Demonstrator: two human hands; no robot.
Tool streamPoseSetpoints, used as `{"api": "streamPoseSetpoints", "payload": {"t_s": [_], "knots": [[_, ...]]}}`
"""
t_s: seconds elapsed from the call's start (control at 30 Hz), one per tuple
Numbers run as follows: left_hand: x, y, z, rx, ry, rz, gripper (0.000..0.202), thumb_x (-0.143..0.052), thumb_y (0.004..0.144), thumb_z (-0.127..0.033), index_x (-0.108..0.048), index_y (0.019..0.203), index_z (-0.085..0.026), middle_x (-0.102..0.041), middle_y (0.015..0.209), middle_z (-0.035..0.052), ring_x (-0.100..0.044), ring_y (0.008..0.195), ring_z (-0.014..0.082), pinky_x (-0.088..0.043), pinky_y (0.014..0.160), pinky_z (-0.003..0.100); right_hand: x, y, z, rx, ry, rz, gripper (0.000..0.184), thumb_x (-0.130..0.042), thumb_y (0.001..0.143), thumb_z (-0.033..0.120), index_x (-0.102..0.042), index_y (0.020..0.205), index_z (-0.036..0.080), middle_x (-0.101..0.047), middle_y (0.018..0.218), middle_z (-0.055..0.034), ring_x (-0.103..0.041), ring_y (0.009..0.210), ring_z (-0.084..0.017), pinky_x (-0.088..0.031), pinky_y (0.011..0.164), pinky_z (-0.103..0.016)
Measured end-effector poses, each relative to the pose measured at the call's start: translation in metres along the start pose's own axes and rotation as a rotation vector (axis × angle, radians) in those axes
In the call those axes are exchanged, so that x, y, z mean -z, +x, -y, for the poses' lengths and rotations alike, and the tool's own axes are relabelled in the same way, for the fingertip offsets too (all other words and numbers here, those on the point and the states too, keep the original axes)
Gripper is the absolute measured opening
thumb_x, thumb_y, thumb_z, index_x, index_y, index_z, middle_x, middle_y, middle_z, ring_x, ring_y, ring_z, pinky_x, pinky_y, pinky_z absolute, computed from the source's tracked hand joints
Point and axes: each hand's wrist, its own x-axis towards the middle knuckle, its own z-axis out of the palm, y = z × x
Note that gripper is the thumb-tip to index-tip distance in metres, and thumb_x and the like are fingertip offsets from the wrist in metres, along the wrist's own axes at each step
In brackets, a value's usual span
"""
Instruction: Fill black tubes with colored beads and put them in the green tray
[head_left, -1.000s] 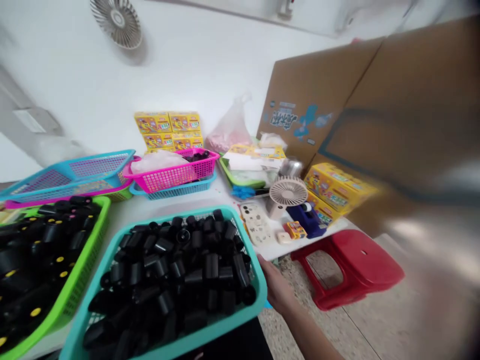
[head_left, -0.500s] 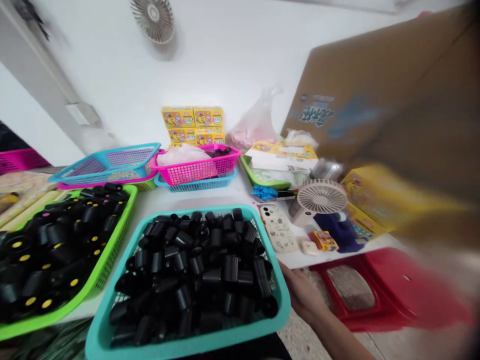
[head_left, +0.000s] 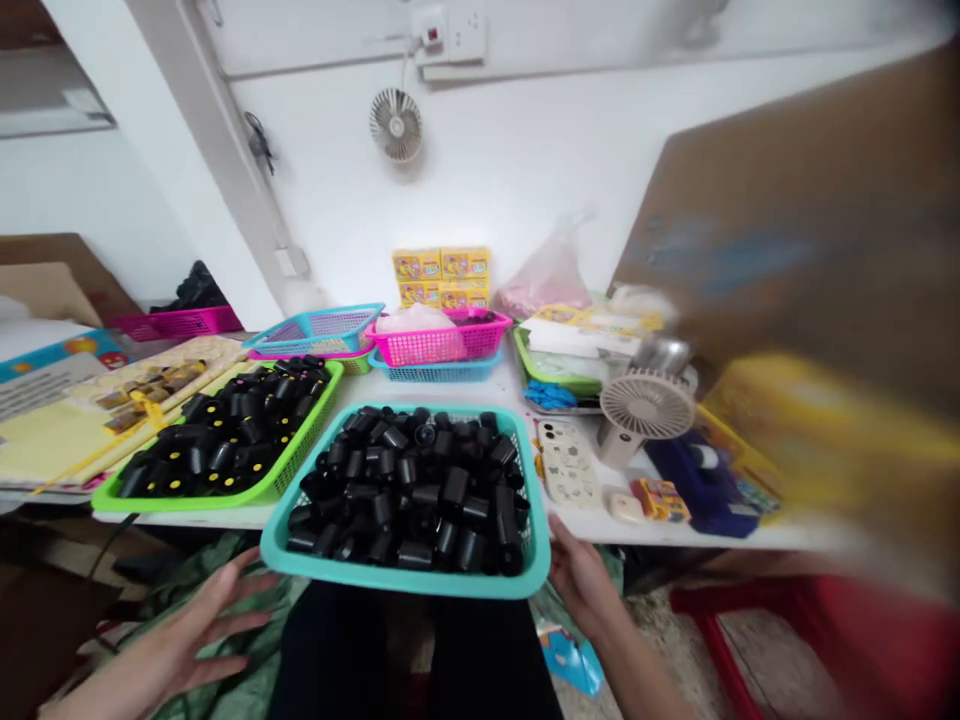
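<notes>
A teal basket (head_left: pixel 405 578) full of black plastic cylinders (head_left: pixel 416 490) juts over the near edge of the white table (head_left: pixel 600 525). My right hand (head_left: pixel 581 580) rests against its right front corner, fingers spread and nothing gripped. My left hand (head_left: pixel 199 625) hovers below and left of the basket, above my lap, palm up with fingers apart. A green basket (head_left: pixel 187 497) with black, yellow-dotted parts sits to the left of the teal one.
Pink (head_left: pixel 442 345) and blue (head_left: pixel 322 328) baskets and yellow boxes (head_left: pixel 441 275) stand at the back. A small white fan (head_left: pixel 645 405), a phone (head_left: pixel 566 462) and small items lie to the right. Cardboard (head_left: pixel 810 230) leans at the right. A red stool (head_left: pixel 825 640) stands below.
The view has pulled back and swung left. My left hand has come into view, open. The right hand stays at the teal basket's right corner.
</notes>
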Motion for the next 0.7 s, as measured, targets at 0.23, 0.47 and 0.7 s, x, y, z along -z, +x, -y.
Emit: {"api": "streamPoseSetpoints", "payload": {"t_s": [0.23, 0.47, 0.7], "knots": [[-0.078, 0.022, 0.029, -0.117, -0.36, 0.115, 0.067, -0.069, 0.07, -0.05, -0.043, 0.131, -0.042, -0.058, 0.129, -0.0008, -0.048, 0.122, 0.0349, -0.048, 0.088, 0.057, 0.002, -0.001, 0.0, -0.059, 0.015, 0.108, 0.047, -0.076, 0.07, 0.037, -0.055, 0.107, 0.018, -0.073, 0.076, -0.0023, -0.066, 0.059, -0.018, -0.054, 0.052, -0.028], [-0.082, 0.024, 0.036, -0.184, -0.442, 0.102, 0.063, -0.07, 0.071, -0.039, -0.048, 0.13, -0.036, -0.066, 0.114, 0.0024, -0.062, 0.102, 0.0333, -0.051, 0.085, 0.05, -0.001, -0.001, -0.004, -0.047, 0.1, 0.074, 0.053, -0.078, 0.069, 0.034, -0.05, 0.113, 0.024, -0.073, 0.083, 0.0011, -0.067, 0.068, -0.016, -0.056, 0.061, -0.026], [-0.073, 0.018, 0.035, -0.153, -0.463, 0.21, 0.052, -0.062, 0.078, -0.032, -0.05, 0.128, -0.037, -0.063, 0.121, 0.003, -0.059, 0.109, 0.036, -0.041, 0.093, 0.062, 0.002, 0.006, -0.012, -0.008, 0.132, 0.076, 0.051, -0.079, 0.068, 0.032, -0.052, 0.11, 0.021, -0.072, 0.087, -0.0012, -0.068, 0.077, -0.019, -0.057, 0.071, -0.031]]}}
